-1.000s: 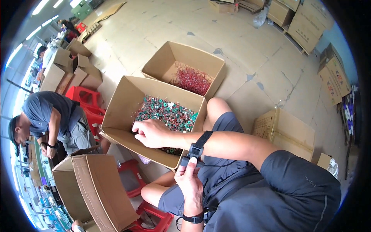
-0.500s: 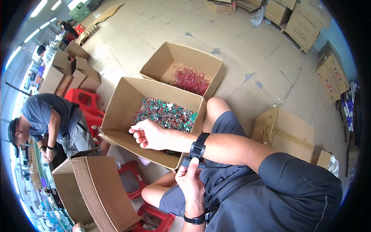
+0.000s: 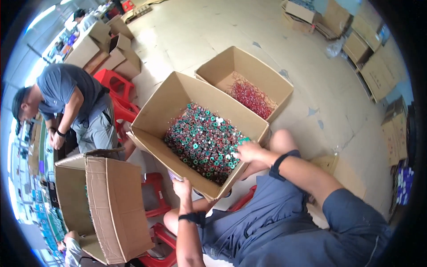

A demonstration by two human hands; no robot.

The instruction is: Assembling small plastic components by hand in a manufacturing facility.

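A big tan floor (image 3: 191,31) spreads far ahead of the left hand (image 3: 182,189) and the right hand (image 3: 250,152). It has grey patches (image 3: 313,110) past the right hand. Red stools (image 3: 155,196) stand left of the left hand, some near, some farther ahead. A long, greenish table (image 3: 43,153) is far to the left. Past it, a white light (image 3: 42,18) glows. A pale blue wall (image 3: 395,94) is far right of the right hand.
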